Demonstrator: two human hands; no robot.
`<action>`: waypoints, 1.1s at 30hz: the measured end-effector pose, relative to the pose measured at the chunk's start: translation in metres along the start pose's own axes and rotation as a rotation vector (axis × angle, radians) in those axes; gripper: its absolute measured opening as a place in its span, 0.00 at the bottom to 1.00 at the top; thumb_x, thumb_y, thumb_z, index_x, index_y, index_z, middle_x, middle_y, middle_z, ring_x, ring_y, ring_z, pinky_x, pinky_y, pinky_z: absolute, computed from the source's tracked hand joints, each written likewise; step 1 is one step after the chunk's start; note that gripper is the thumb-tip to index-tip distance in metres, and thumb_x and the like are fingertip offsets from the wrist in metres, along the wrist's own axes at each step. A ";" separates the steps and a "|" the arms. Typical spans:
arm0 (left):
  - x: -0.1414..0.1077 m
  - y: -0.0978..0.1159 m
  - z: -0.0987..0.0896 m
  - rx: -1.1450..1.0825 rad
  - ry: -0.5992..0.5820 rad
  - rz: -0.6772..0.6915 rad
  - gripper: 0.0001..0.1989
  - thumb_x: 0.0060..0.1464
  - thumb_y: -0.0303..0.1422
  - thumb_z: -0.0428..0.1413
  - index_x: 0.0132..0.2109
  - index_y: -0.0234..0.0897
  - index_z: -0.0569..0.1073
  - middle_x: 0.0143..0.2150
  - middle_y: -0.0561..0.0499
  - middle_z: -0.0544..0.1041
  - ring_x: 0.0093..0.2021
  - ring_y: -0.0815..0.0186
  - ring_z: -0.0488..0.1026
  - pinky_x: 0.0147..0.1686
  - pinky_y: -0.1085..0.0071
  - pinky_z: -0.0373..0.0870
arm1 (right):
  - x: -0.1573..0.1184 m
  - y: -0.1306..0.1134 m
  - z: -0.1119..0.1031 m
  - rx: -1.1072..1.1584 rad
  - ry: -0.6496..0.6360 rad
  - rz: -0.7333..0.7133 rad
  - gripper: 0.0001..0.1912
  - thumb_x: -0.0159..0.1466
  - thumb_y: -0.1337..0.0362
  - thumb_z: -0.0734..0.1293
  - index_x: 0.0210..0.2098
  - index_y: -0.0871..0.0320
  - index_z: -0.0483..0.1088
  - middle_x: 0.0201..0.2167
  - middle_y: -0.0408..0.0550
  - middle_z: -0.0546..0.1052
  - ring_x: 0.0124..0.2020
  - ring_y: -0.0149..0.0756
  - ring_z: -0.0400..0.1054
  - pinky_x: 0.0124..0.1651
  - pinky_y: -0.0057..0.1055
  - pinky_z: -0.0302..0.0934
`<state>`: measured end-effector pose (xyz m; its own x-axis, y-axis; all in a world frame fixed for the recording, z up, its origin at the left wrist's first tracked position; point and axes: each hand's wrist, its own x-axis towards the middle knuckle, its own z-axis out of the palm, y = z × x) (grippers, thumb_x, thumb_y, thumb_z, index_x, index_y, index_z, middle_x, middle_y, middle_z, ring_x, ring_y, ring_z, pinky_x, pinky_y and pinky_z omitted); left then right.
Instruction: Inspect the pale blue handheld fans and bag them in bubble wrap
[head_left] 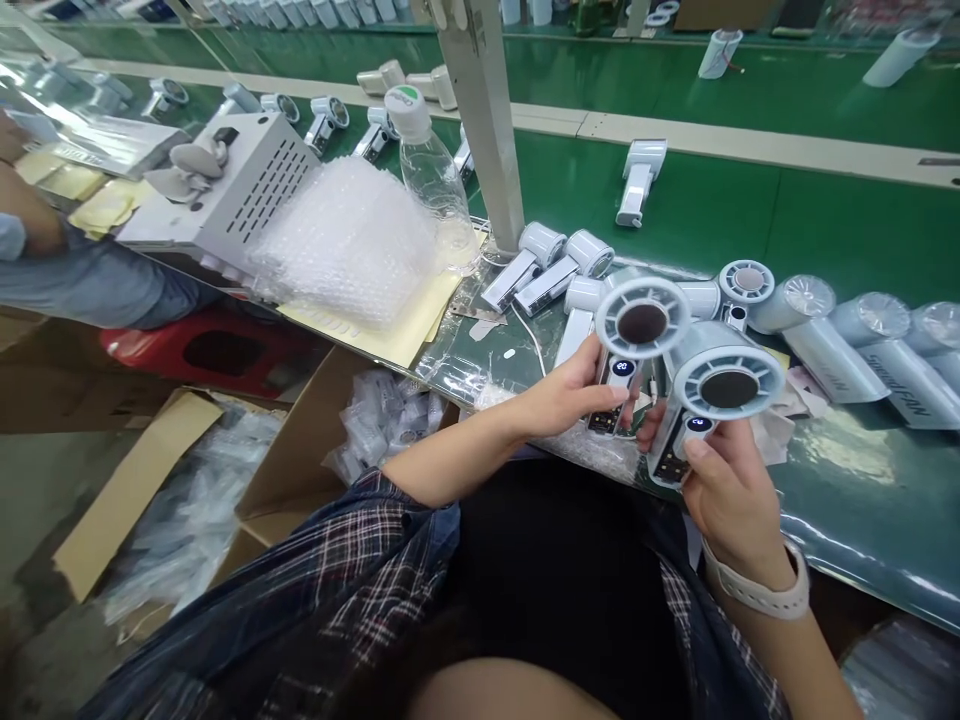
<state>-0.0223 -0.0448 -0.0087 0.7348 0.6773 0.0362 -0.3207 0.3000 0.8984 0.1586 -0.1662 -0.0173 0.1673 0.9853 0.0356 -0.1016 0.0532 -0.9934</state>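
My left hand [574,395] is wrapped round the handle of a pale blue handheld fan [643,315], its round grille up and a small display lit on the handle. Just to the right, my right hand [731,480] grips a second fan [727,375], whose display is lit too, with the thumb beside it. The two fans are held upright side by side over the table edge, their heads close together. Behind them more fans [574,270] lie on the green table [847,490].
A clear bottle [431,170] and bubble wrap [360,240] stand left of a metal post [487,120]. Wrapped fans [832,350] line the right. A green conveyor [720,200] runs behind. Below left are a cardboard box [300,450] and a red stool [217,345] with a seated person.
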 end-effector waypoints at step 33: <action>0.001 0.007 0.034 -0.028 0.256 -0.101 0.42 0.45 0.51 0.77 0.56 0.43 0.61 0.44 0.51 0.75 0.32 0.65 0.74 0.29 0.64 0.73 | 0.003 -0.007 0.026 -0.152 0.061 -0.067 0.22 0.75 0.49 0.67 0.66 0.43 0.69 0.65 0.55 0.75 0.69 0.56 0.70 0.73 0.62 0.66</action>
<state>-0.0031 -0.0650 0.0128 0.5899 0.7898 -0.1680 -0.2728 0.3908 0.8791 0.1340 -0.1592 -0.0072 0.2285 0.9683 0.1004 0.0608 0.0888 -0.9942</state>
